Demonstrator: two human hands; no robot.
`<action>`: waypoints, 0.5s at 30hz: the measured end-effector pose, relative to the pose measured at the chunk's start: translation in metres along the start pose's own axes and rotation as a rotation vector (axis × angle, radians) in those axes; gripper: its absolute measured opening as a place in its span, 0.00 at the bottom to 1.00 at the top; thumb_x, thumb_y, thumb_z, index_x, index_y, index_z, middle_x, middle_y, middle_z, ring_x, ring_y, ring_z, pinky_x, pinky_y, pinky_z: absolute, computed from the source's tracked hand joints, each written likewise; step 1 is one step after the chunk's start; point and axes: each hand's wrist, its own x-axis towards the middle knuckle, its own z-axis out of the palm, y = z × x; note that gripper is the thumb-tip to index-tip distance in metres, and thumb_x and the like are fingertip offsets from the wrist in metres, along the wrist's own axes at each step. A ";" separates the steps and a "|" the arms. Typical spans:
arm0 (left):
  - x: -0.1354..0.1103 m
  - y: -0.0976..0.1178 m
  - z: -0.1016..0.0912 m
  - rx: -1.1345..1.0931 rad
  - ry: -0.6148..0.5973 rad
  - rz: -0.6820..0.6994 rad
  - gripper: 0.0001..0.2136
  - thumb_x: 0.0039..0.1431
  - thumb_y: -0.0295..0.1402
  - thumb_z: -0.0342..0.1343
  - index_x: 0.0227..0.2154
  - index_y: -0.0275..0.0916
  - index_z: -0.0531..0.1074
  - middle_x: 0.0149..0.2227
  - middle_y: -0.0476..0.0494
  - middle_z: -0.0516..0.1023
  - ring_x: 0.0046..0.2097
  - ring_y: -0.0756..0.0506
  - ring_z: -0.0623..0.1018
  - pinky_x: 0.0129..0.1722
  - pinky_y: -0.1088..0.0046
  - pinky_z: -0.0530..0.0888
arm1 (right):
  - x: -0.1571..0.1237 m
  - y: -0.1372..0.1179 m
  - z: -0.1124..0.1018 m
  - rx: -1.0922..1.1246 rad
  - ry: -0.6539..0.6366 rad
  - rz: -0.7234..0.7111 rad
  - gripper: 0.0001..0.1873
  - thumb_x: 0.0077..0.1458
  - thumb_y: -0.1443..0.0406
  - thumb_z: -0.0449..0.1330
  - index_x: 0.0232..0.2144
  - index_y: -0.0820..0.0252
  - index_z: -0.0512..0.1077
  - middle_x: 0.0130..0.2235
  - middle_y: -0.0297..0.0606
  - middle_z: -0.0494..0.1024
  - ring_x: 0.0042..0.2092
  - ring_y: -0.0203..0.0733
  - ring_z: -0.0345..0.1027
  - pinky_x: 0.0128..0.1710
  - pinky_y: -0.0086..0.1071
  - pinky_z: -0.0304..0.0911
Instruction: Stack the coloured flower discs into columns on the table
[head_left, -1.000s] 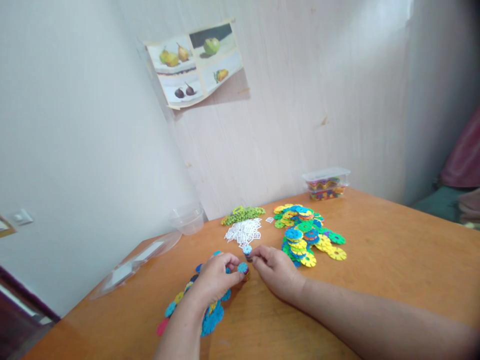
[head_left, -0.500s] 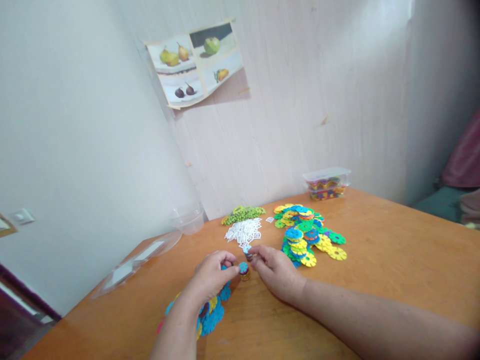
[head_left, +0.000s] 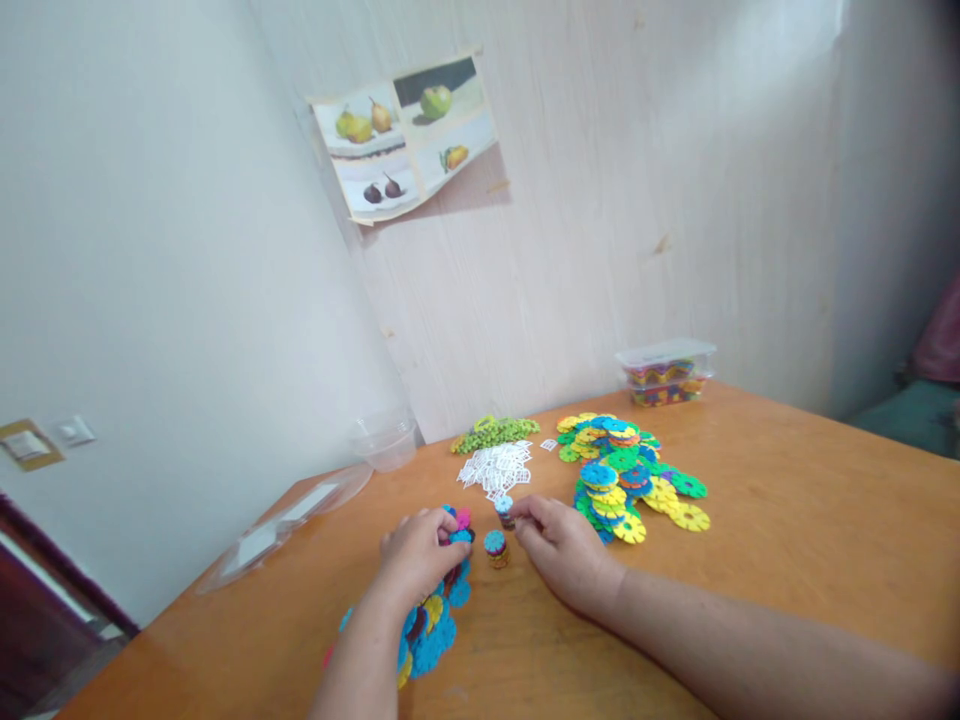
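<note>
Short disc stack (head_left: 495, 548), blue disc on top, is standing on the orange worktop (head_left: 787, 520) right between the two hands and touching neither of them. The right hand (head_left: 562, 552) has its fingers (head_left: 523, 517) pinched onto a second little stack (head_left: 505, 509) just behind the first one, also blue-topped. The left hand (head_left: 415, 552) is lying on the far end of a flat pile of discs (head_left: 429, 628), mostly blue. Its fingers are curled down by a pink disc (head_left: 463, 518); honestly can't tell if they're actually gripping anything.

Further back there's a big loose heap of discs (head_left: 634, 478) in green, yellow and blue, a clump of white pieces (head_left: 496, 468), a green clump (head_left: 496, 432), an open clear tub (head_left: 382, 443) and a lidded box (head_left: 666, 368) against the wall. Fruit poster (head_left: 409, 135) hangs above.
</note>
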 end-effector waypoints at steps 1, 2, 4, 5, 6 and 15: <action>0.000 0.001 0.001 0.051 0.010 0.021 0.13 0.43 0.45 0.61 0.32 0.47 0.76 0.36 0.48 0.79 0.43 0.40 0.75 0.38 0.69 0.64 | 0.000 0.000 0.000 0.000 0.004 0.000 0.13 0.56 0.66 0.52 0.38 0.53 0.77 0.35 0.36 0.79 0.39 0.41 0.72 0.42 0.30 0.63; 0.000 0.001 0.002 0.092 0.022 0.037 0.14 0.43 0.47 0.61 0.32 0.47 0.76 0.36 0.48 0.79 0.43 0.39 0.75 0.38 0.68 0.64 | 0.000 0.000 0.000 -0.001 0.006 -0.001 0.13 0.56 0.66 0.53 0.38 0.53 0.77 0.35 0.36 0.79 0.39 0.41 0.71 0.42 0.30 0.63; 0.002 0.000 0.004 0.138 0.039 0.042 0.13 0.43 0.47 0.60 0.31 0.47 0.75 0.35 0.48 0.78 0.43 0.39 0.74 0.38 0.67 0.63 | -0.001 0.000 0.000 -0.002 0.007 -0.003 0.13 0.56 0.66 0.53 0.38 0.53 0.77 0.35 0.36 0.79 0.39 0.41 0.71 0.42 0.30 0.63; 0.002 0.000 0.005 0.149 0.043 0.043 0.13 0.43 0.47 0.60 0.31 0.47 0.75 0.36 0.48 0.78 0.43 0.39 0.74 0.38 0.67 0.62 | -0.001 -0.001 0.000 -0.003 0.007 -0.002 0.13 0.56 0.66 0.53 0.38 0.53 0.77 0.35 0.36 0.79 0.39 0.41 0.71 0.41 0.30 0.63; 0.003 -0.001 0.006 0.157 0.046 0.043 0.12 0.44 0.46 0.60 0.31 0.48 0.75 0.36 0.48 0.78 0.43 0.39 0.73 0.38 0.67 0.62 | -0.001 -0.001 0.000 -0.004 0.005 -0.001 0.13 0.56 0.66 0.53 0.38 0.53 0.77 0.36 0.36 0.79 0.39 0.41 0.71 0.41 0.30 0.63; 0.003 0.004 0.002 0.115 0.050 0.017 0.09 0.46 0.41 0.59 0.31 0.48 0.76 0.36 0.49 0.79 0.44 0.40 0.74 0.39 0.68 0.63 | -0.001 -0.002 -0.001 -0.020 0.002 0.018 0.13 0.56 0.65 0.53 0.39 0.53 0.77 0.36 0.37 0.79 0.39 0.41 0.72 0.42 0.30 0.63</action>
